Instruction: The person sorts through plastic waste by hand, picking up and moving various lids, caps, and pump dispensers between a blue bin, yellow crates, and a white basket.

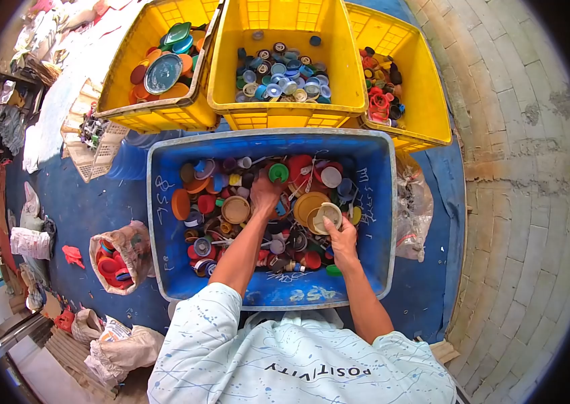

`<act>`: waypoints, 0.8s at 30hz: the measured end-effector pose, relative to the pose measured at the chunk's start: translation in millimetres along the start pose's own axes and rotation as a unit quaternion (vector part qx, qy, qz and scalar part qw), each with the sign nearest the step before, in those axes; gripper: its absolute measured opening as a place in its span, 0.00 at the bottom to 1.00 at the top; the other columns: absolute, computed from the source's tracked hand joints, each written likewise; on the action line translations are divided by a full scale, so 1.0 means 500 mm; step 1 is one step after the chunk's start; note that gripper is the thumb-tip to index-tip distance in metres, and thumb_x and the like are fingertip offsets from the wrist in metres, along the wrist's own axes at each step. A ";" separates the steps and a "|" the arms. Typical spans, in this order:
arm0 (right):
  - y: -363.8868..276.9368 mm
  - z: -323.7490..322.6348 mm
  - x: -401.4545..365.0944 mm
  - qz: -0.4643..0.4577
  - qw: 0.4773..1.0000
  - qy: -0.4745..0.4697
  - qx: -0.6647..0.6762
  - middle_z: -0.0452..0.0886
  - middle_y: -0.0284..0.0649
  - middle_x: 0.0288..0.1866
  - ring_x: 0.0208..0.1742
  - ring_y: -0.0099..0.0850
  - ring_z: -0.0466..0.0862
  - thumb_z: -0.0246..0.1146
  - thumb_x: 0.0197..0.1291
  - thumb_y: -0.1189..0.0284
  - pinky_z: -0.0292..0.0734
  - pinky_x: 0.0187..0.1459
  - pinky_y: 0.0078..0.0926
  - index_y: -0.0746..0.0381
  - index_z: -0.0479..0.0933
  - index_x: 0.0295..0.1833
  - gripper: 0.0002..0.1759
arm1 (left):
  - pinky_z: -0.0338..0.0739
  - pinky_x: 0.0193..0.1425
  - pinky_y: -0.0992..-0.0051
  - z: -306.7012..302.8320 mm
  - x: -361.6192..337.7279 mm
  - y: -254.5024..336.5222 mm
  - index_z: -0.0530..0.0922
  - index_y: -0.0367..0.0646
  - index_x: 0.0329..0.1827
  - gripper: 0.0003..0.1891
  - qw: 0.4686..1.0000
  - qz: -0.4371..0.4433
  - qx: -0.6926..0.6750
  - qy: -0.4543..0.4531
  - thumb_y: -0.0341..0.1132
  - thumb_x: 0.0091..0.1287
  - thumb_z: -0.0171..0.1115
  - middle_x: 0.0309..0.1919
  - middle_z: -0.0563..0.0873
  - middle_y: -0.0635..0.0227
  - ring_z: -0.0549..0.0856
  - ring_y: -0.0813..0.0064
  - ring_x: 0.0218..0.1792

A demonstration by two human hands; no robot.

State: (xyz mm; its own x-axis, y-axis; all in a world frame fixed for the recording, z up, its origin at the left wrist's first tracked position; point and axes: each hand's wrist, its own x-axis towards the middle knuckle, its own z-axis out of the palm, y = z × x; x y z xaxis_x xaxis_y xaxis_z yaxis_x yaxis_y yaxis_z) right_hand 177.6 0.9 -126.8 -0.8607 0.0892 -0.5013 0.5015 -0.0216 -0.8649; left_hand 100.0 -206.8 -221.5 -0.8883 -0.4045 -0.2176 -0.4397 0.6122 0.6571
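A large blue bin (pixel 273 137) full of mixed plastic caps and lids stands right in front of me. My left hand (pixel 266 193) reaches into its upper middle, fingers curled around a green cap (pixel 278 173), with the fingertips partly hidden among the pile. Toward the right side, my right hand (pixel 343 241) pinches a pale cream round lid (pixel 328 217), held tilted above the heap. Just beyond that lid lies a wide tan lid (pixel 310 205). Between my forearms and the left wall are another tan lid (pixel 235 210) and an orange lid (pixel 181 204).
Behind the blue bin stand three yellow crates: the left crate (pixel 113 91) with large lids, the middle crate (pixel 285 116) with mostly blue caps, the right crate (pixel 426 101) with red and dark pieces. A sack (pixel 138 246) of red lids sits left; a plastic bag (pixel 413 209) lies right.
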 end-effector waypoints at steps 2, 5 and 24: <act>-0.010 -0.023 -0.017 0.024 1.000 -0.007 0.010 0.83 0.31 0.40 0.36 0.16 0.78 0.68 0.62 0.65 0.72 0.37 0.16 0.64 0.78 0.53 0.18 | 0.79 0.42 0.51 0.016 0.010 0.003 0.73 0.42 0.51 0.22 1.000 -0.022 0.011 -0.014 0.40 0.56 0.68 0.40 0.85 0.47 0.85 0.45 0.41; -0.023 -0.039 -0.027 0.038 0.999 -0.011 0.022 0.82 0.28 0.39 0.33 0.14 0.76 0.67 0.62 0.64 0.68 0.33 0.13 0.61 0.79 0.53 0.18 | 0.80 0.43 0.51 0.035 0.018 0.022 0.70 0.45 0.53 0.26 0.994 -0.081 0.059 -0.040 0.41 0.54 0.70 0.41 0.84 0.46 0.84 0.43 0.41; -0.119 -0.048 -0.028 0.088 0.966 -0.084 0.227 0.82 0.32 0.47 0.44 0.24 0.82 0.58 0.69 0.61 0.78 0.41 0.27 0.57 0.73 0.54 0.14 | 0.69 0.26 0.83 -0.150 -0.227 0.097 0.76 0.45 0.46 0.13 0.750 -0.305 -0.567 -0.153 0.34 0.62 0.69 0.26 0.80 0.79 0.77 0.87 0.23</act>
State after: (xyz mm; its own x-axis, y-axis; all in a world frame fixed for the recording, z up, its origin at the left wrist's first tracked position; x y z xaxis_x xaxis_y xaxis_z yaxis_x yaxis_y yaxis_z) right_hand 162.0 24.7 -67.6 -0.7870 -0.1185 -0.6055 0.5841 -0.4588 -0.6695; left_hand 189.4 -182.0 -110.7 -0.6331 -0.0931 -0.7685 -0.5358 -0.6638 0.5218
